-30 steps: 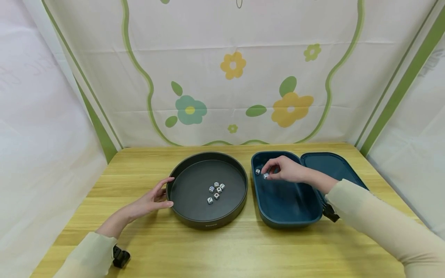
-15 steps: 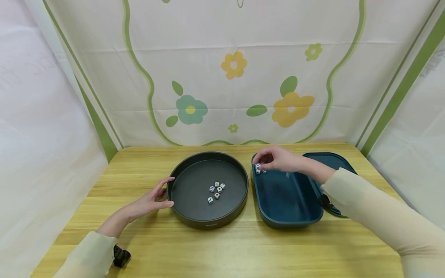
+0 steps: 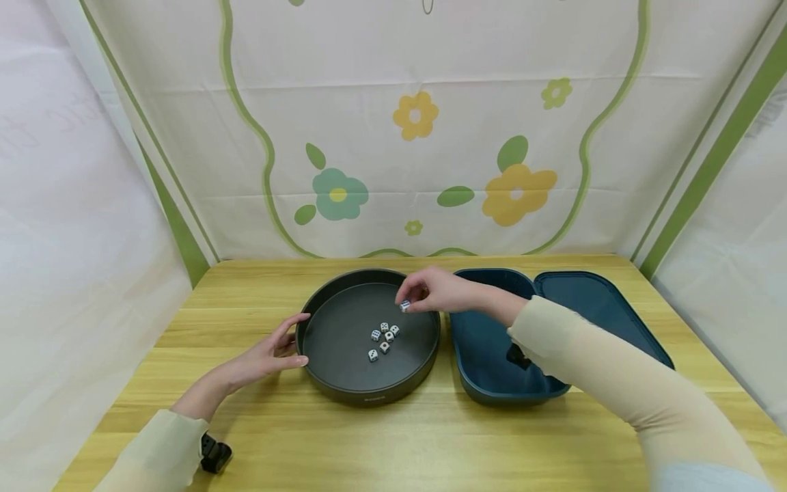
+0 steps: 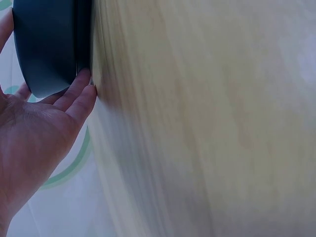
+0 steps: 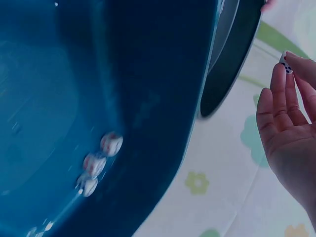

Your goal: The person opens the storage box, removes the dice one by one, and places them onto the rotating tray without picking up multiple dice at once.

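My right hand pinches a white die between thumb and fingertips, over the right rim of the round dark pan. Several white dice lie together on the pan's floor, right of its middle. In the right wrist view, the pinched die shows dark pips. Three blurred dice sit inside the blue box, near one corner; my right arm hides them in the head view. My left hand rests against the pan's left side, thumb and fingers spread along the outer wall.
The deep blue box stands just right of the pan, my right forearm crossing above it. A flat blue lid lies at the box's right. All stand on a wooden table with printed cloth behind.
My right hand has gone from the blue box's back left corner leftward to above the pan, with a die pinched in its fingers. My left hand has stayed at the pan.
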Demonstrator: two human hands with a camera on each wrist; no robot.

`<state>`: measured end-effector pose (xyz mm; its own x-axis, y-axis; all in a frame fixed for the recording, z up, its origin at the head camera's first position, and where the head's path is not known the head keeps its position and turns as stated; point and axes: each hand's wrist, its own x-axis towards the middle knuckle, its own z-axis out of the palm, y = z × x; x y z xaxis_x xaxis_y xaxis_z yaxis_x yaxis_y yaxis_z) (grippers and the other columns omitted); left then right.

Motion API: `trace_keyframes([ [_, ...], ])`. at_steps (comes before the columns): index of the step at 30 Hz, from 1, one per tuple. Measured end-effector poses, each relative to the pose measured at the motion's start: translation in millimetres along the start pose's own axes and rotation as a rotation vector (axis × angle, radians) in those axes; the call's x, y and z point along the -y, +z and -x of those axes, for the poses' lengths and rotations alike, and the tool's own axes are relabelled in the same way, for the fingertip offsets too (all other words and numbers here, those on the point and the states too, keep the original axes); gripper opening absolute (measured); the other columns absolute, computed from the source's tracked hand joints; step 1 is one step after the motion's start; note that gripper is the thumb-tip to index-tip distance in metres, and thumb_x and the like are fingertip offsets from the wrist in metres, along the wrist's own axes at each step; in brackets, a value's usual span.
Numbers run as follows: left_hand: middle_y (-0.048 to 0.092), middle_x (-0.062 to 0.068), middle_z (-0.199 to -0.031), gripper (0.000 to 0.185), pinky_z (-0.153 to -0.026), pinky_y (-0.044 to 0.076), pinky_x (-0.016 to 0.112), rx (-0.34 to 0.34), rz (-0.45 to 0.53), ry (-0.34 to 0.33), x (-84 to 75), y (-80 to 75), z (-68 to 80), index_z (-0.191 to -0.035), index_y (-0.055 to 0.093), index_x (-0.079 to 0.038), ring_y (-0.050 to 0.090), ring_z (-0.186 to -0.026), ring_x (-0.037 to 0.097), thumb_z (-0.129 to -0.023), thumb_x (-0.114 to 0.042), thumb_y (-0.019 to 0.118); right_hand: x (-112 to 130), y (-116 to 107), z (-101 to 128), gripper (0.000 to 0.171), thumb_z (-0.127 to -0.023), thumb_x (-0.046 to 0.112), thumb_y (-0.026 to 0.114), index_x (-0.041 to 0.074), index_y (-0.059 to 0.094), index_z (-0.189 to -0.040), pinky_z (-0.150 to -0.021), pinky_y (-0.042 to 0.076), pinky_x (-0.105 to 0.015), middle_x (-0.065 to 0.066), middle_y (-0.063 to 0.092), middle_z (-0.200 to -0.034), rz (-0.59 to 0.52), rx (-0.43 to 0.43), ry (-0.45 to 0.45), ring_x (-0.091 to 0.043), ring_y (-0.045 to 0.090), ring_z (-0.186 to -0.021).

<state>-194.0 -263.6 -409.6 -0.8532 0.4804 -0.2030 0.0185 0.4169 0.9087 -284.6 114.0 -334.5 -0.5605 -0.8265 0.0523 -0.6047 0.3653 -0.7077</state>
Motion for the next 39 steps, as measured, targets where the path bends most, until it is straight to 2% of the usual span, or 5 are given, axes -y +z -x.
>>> trace_keyframes([
  [4, 0.006, 0.03, -0.156, 0.081, -0.107, 0.021, 0.062, -0.005, -0.005, -0.001, -0.8, 0.6, 0.0, -0.156, 0.008, -0.022, 0.013, -0.141, 0.049, -0.097, -0.022, 0.063, 5.1, 11.4, -17.7, 0.017, -0.09, 0.005, 0.069, 0.007, 0.071, -0.107, -0.075, 0.052, -0.027, 0.001, 0.066, -0.099, 0.012, 0.036, -0.019, -0.01, 0.061, -0.083],
  [11, 0.007, 0.03, -0.156, 0.081, -0.108, 0.02, 0.061, 0.002, 0.005, 0.0, -3.1, 2.4, -2.0, -0.156, 0.008, -0.022, 0.013, -0.141, 0.048, -0.097, -0.022, 0.063, 0.4, 33.3, -42.5, 0.019, -0.09, 0.004, 0.069, 0.0, 0.07, -0.109, -0.078, 0.05, -0.023, 0.0, 0.068, -0.101, 0.029, 0.081, -0.056, -0.008, 0.063, -0.087],
  [20, 0.004, 0.027, -0.157, 0.08, -0.107, 0.022, 0.062, 0.022, 0.017, 0.003, -4.0, 5.2, -6.6, -0.156, 0.008, -0.023, 0.011, -0.142, 0.047, -0.097, -0.023, 0.062, -3.4, 51.1, -56.1, 0.018, -0.089, 0.004, 0.07, 0.002, 0.07, -0.107, -0.077, 0.05, -0.021, 0.001, 0.068, -0.1, 0.026, 0.119, -0.018, -0.006, 0.062, -0.085],
  [29, 0.004, 0.028, -0.157, 0.081, -0.107, 0.021, 0.062, 0.026, 0.012, -0.001, -6.6, 6.1, -8.5, -0.156, 0.007, -0.022, 0.012, -0.141, 0.048, -0.097, -0.023, 0.062, -3.0, 47.2, -52.7, 0.02, -0.089, 0.001, 0.069, 0.003, 0.07, -0.108, -0.076, 0.049, -0.022, -0.006, 0.067, -0.106, 0.043, 0.112, 0.012, -0.008, 0.062, -0.087],
  [39, 0.003, 0.028, -0.157, 0.081, -0.107, 0.02, 0.063, 0.021, 0.001, 0.003, -6.0, 6.2, -7.3, -0.156, 0.007, -0.022, 0.01, -0.141, 0.048, -0.097, -0.023, 0.062, 0.3, 24.9, -33.9, 0.02, -0.09, 0.003, 0.068, 0.0, 0.069, -0.11, -0.08, 0.05, -0.023, -0.009, 0.068, -0.108, 0.052, 0.075, -0.011, -0.01, 0.062, -0.09],
])
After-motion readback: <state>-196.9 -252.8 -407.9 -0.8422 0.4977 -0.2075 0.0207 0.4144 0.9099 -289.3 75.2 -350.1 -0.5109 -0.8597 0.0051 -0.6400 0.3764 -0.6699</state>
